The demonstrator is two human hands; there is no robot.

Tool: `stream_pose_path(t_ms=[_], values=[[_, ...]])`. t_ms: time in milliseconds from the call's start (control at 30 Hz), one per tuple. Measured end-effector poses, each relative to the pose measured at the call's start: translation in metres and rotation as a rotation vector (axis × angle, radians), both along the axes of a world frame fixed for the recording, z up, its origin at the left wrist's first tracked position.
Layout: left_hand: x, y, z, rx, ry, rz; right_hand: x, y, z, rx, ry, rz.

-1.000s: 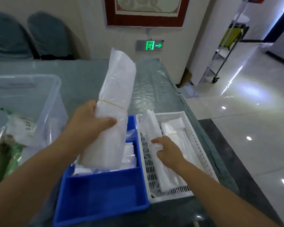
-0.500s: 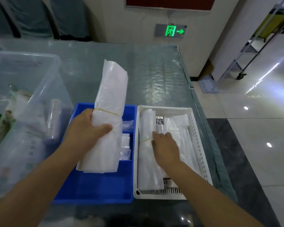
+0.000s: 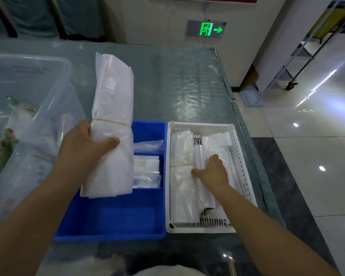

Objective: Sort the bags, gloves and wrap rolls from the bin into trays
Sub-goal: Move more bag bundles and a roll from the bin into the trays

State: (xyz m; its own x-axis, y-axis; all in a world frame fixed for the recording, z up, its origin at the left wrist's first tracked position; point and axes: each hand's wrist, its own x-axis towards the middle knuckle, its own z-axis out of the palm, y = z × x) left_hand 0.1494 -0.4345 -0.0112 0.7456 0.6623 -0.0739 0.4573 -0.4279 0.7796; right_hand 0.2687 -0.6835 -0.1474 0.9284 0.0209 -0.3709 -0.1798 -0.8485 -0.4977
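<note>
Left hand gripping bag bundle, bin contents blurred

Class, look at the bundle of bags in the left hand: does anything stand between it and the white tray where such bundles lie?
Yes. The right hand rests on the bags already in the white tray, covering its middle. The bundle of bags, gripped by the left hand, is over the blue tray.
</note>
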Motion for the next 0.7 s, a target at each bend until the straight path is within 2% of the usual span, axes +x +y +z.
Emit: stream_pose_path(t_ms=[100, 233, 400, 533, 633, 700], values=[[-0.003, 0.011, 0.013, 0.013, -0.026, 0.005, 0.001, -0.004, 0.013, 0.124, 0.014, -0.080], [-0.010, 0.036, 0.034, 0.088, -0.047, -0.005, -0.009, 0.007, 0.048, 0.182, -0.120, 0.029], [-0.027, 0.070, 0.057, 0.140, -0.087, 0.019, -0.055, 0.068, 0.096, 0.098, -0.355, 0.437], [-0.048, 0.094, 0.067, 0.126, -0.148, 0.064, -0.108, 0.118, 0.092, 0.111, -0.535, 0.818], [-0.065, 0.109, 0.068, 0.087, -0.181, 0.077, -0.140, 0.148, 0.067, -0.039, -0.417, 1.044], [-0.074, 0.117, 0.067, 0.059, -0.188, 0.075, -0.152, 0.161, 0.048, -0.120, -0.351, 1.121]])
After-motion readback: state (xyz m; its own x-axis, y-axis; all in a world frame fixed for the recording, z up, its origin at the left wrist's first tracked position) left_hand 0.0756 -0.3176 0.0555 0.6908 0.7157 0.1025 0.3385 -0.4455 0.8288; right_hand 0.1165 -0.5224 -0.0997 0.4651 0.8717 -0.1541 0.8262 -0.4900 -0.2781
